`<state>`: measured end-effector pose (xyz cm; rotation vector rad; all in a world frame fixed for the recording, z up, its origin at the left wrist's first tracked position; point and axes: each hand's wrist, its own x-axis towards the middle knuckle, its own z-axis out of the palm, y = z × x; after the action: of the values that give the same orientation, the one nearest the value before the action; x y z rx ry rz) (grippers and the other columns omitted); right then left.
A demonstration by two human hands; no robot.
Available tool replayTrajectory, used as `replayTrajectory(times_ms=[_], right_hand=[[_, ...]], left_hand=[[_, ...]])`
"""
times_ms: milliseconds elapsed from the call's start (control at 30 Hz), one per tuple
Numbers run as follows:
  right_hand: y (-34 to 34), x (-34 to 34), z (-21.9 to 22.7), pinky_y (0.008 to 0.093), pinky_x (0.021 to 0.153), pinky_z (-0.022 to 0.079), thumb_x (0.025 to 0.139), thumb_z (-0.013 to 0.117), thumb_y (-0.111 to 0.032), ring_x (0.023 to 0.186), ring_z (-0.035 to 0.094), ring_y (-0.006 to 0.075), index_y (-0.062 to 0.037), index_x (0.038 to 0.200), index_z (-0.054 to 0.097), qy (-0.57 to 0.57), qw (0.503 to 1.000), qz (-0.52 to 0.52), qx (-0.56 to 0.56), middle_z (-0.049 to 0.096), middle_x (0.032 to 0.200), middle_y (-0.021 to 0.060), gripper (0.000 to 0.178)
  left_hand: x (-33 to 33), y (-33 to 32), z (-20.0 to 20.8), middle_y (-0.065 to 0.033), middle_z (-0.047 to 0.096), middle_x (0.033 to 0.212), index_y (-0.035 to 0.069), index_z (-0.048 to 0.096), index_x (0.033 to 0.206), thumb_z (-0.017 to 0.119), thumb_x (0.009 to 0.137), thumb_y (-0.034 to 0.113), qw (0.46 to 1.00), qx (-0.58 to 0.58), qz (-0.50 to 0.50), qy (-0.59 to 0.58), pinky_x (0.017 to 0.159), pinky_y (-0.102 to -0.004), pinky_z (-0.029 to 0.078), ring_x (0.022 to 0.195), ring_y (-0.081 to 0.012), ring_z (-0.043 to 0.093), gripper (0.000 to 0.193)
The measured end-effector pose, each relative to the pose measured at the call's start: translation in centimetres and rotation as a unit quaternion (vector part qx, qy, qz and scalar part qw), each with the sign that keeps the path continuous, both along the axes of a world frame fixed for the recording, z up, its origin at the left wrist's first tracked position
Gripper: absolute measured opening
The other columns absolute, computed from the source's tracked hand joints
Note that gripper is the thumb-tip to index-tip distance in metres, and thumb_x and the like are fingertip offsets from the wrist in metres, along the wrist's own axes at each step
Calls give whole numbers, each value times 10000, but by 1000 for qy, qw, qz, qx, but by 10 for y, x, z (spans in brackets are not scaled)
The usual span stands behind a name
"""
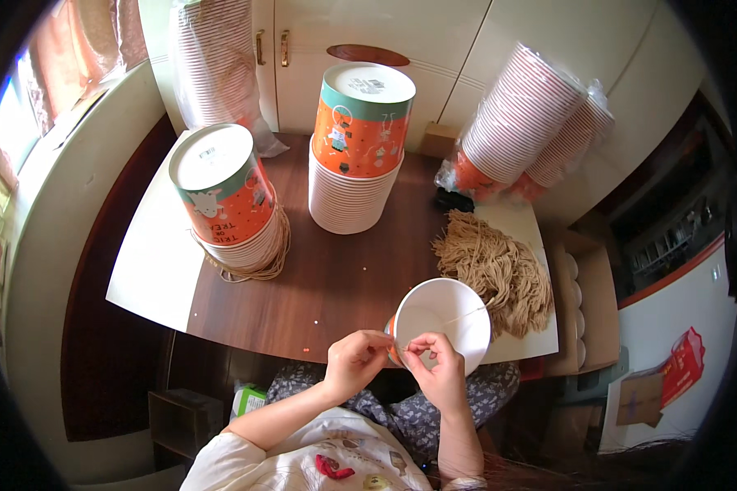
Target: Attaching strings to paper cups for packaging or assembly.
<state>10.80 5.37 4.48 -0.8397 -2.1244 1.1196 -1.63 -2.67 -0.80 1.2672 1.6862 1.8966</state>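
Observation:
A paper bucket [458, 304], white inside with an orange outer wall, leans at the table's front edge with its mouth turned toward me. A thin tan cord [464, 315] runs from its right rim across the opening. My right hand [439, 372] pinches the cord in front of the mouth. Beside the bucket's left wall, my left hand [356, 360] has its fingertips pressed together; what they hold is too small to make out. Behind the bucket lies a heap of tan cords [499, 274].
Upside-down stacks of orange-and-green paper buckets stand at the middle [360, 135] and left [221, 184], the left one with cords looped round it. Plastic-wrapped bucket stacks [520, 114] lean at the back right, another [214, 74] at back left. A cardboard box [602, 303] stands right of the table.

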Motion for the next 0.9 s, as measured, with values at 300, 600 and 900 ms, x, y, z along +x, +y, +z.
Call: replayTrajectory(times_ms=[300,600,900], right_hand=[[0,0,-1,271,651,491,724,658,15,718,627,174,-9,863,537,0,1000,0,2,625,783,81,185],[-1,-1,-1,287,649,485,713,665,5,713,622,183,-27,843,539,-4,1000,-6,17,621,763,66,184],[2,-1,-1,331,659,435,701,655,-21,703,589,230,-73,760,552,-35,992,4,119,612,736,33,130]], left_hand=[[6,0,-3,-69,652,841,28,556,774,641,742,-3,996,-17,-60,-70,480,-194,433,538,-53,527,96],[5,-2,-7,-87,632,870,-5,523,812,634,780,-17,989,-39,-100,-105,556,-165,438,652,-34,530,117],[2,3,-1,-77,588,876,16,491,860,594,807,-9,891,-29,-185,-414,756,-280,514,801,-126,585,118]])
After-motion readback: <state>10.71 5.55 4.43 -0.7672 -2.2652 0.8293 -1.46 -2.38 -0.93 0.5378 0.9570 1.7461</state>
